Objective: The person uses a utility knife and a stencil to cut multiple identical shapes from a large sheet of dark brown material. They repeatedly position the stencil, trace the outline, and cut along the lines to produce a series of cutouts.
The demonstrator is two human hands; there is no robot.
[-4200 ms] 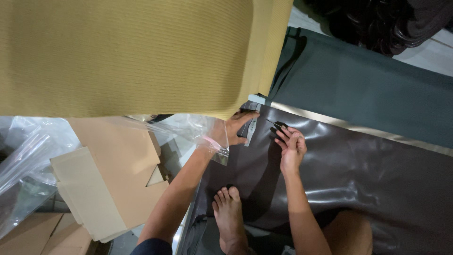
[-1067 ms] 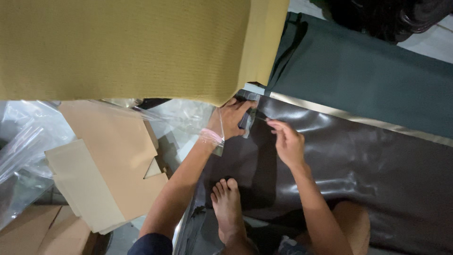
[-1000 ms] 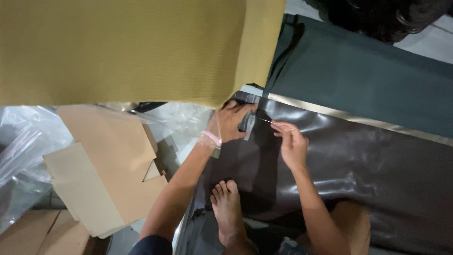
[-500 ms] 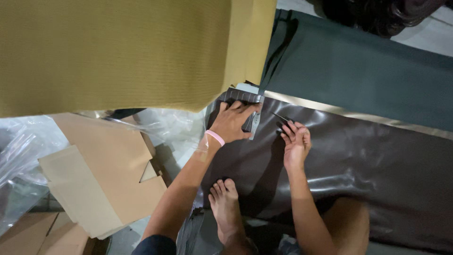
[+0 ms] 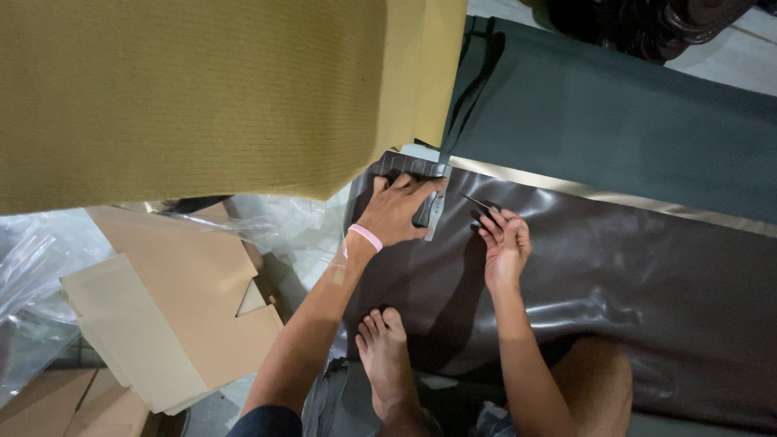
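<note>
My left hand (image 5: 398, 212), with a pink band on the wrist, presses down on a small grey template piece (image 5: 431, 209) lying on a dark brown leather sheet (image 5: 615, 275). My right hand (image 5: 503, 247) hovers just to the right of it, its fingers pinched on a thin dark blade-like tool (image 5: 477, 202) whose tip points toward the template. My bare foot (image 5: 385, 356) rests on the near edge of the sheet.
A large mustard-yellow fabric panel (image 5: 194, 97) overhangs the upper left. A dark green sheet (image 5: 615, 113) lies beyond the brown one. Cardboard pieces (image 5: 170, 307) and clear plastic wrap (image 5: 40, 259) lie at the left. A dark carved furniture base (image 5: 647, 20) stands at the top.
Over the last second my right hand drew back a little from the template and re-gripped the thin tool. My left hand stayed pressed on the template.
</note>
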